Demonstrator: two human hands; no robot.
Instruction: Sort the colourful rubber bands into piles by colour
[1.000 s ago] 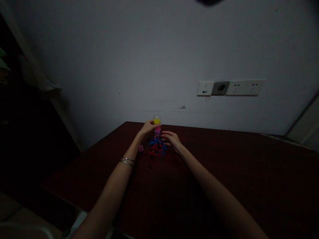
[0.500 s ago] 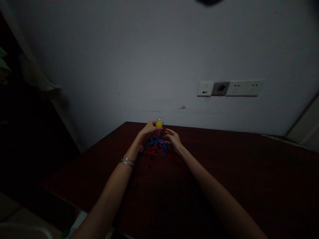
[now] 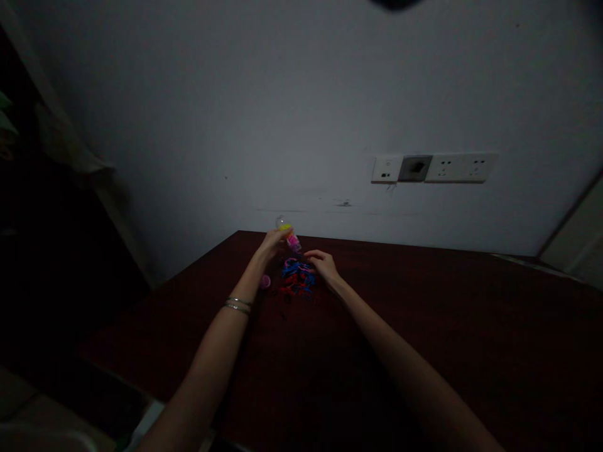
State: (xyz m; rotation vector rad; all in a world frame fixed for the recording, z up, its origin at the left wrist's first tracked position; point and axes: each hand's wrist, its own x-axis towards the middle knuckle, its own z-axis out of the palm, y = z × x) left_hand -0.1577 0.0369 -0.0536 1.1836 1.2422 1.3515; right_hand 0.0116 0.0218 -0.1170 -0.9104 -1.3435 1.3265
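Note:
A clear bottle with yellow and pink contents is held by my left hand, tilted so its rounded clear end points up and left and its pink end down and right. Under that lower end lies a loose pile of blue, red and pink bands on the table. My right hand is at the pile's right edge, fingers bent toward the bottle's lower end; the dim light hides whether its fingertips hold anything. A small round pink cap lies left of the pile.
The dark red table meets a grey wall behind. Sockets and switch plates are on the wall at the right. Pale cloth hangs at the left.
The bottle has gone from nearly upright to tilted, its rounded end swinging left with my left hand. My right hand has lowered slightly and its fingers have drawn closer together.

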